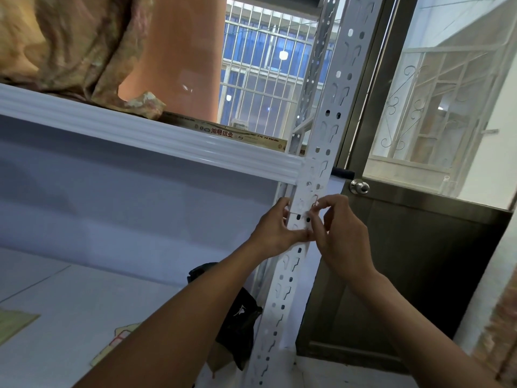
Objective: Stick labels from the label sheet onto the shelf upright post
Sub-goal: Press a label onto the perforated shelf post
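Observation:
The white perforated shelf upright post (282,278) runs from the upper right down to the bottom centre. A white label (305,191) covers the post just below the shelf beam, its holes showing faintly through. Directly under it a second white label (296,226) lies on the post. My left hand (272,231) wraps the post from the left, thumb laid across the front at this label's lower edge. My right hand (337,233) comes from the right and pinches the label's right edge with curled fingertips. No label sheet is visible.
The white shelf beam (140,138) meets the post above my hands, with crumpled brown cloth (70,46) and a flat carton on top. A black bag (239,323) hangs left of the post. A metal door with a round knob (359,187) stands to the right.

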